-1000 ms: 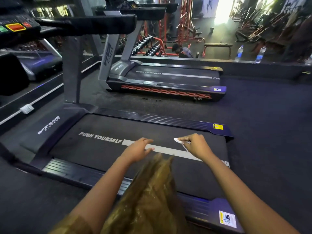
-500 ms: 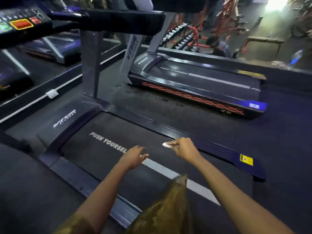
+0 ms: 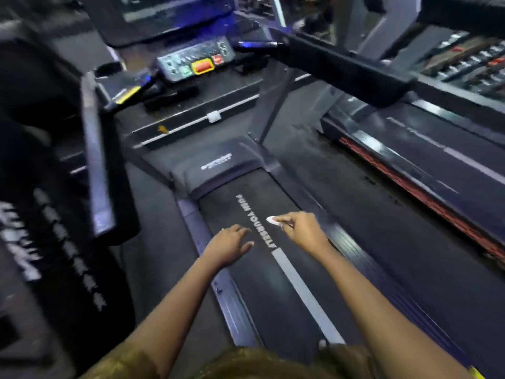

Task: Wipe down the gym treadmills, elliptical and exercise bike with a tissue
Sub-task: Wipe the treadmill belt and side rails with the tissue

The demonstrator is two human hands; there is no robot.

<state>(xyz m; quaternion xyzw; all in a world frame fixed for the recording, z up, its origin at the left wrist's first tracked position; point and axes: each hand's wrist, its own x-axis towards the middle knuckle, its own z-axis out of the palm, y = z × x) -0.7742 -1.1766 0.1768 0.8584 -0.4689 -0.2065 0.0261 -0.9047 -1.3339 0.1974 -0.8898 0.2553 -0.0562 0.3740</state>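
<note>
A treadmill's black belt (image 3: 262, 274), printed "PUSH YOURSELF" with a white stripe, runs from below me toward its motor cover (image 3: 218, 165). My right hand (image 3: 303, 231) pinches a small white tissue (image 3: 272, 220) above the lettering. My left hand (image 3: 229, 244) hovers over the belt's left edge, fingers loosely spread, holding nothing. The console (image 3: 196, 61) with a red and yellow button sits high ahead.
A second treadmill (image 3: 426, 160) with a red side strip lies to the right. A handrail (image 3: 349, 67) crosses the upper right, another upright rail (image 3: 95, 170) stands on the left. Dark floor separates the machines. Brown fabric (image 3: 262, 362) hangs at the bottom.
The view has swung left, so the treadmill now runs lengthwise ahead. Both hands have moved up the belt toward the lettering; the right hand still pinches the tissue.
</note>
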